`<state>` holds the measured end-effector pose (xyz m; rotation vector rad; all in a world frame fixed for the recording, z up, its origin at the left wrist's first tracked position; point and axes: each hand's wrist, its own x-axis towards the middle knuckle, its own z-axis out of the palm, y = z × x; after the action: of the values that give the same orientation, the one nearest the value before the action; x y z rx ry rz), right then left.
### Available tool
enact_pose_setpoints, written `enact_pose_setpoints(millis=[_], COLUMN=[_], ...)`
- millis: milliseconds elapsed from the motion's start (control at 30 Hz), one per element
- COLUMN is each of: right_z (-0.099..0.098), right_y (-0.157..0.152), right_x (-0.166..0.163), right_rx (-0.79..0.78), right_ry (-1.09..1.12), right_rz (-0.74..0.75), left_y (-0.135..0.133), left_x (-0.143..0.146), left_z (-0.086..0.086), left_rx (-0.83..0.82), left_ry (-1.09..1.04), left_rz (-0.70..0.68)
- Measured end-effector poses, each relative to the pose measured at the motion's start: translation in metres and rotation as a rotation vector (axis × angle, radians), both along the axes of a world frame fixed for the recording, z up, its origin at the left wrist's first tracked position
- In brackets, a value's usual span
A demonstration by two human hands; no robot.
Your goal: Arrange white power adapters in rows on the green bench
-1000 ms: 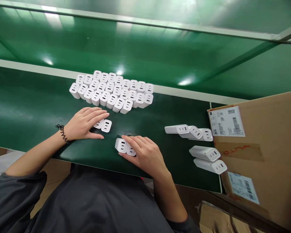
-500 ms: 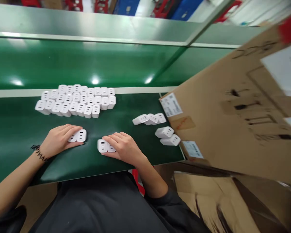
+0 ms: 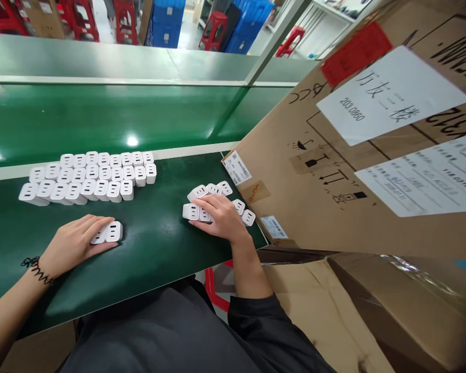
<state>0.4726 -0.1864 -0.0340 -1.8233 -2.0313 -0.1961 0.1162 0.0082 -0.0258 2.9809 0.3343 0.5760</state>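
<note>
Bare green mat [image 3: 155, 243] lies between the hands; cardboard box [image 3: 334, 181] walls off the right.

Glossy white plastic chargers [image 3: 89, 178], brown cardboard box [image 3: 334, 207]

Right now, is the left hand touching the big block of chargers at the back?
No: the left hand rests on two separate chargers, with bare green table before the block.

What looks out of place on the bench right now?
Mostly tidy: the block of chargers stands in neat rows. Only the loose chargers by the right hand lie jumbled at odd angles beside the cardboard box.
</note>
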Motion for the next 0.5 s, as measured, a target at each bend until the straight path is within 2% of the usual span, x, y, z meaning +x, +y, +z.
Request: enact_pose_setpoints(millis=[167, 333, 433, 500], right_z=[0.006, 0.012, 0.010, 0.009], right_y=[-0.003, -0.022, -0.024, -0.016], right_x=[0.001, -0.002, -0.018, -0.037], right_rx=[0.039, 0.218, 0.277, 0.274], right_ry=[0.011, 0.108, 0.137, 0.171], right_rz=[-0.018, -0.175, -0.204, -0.151], left_y=[0.002, 0.004, 0.005, 0.007], left_x=[0.004, 0.002, -0.002, -0.006], left_z=[-0.003, -0.005, -0.004, -0.003], left_rx=[0.033, 0.068, 0.073, 0.055], left_ry=[0.001, -0.020, -0.027, -0.020], left_rz=[-0.001, 0.030, 0.067, 0.103])
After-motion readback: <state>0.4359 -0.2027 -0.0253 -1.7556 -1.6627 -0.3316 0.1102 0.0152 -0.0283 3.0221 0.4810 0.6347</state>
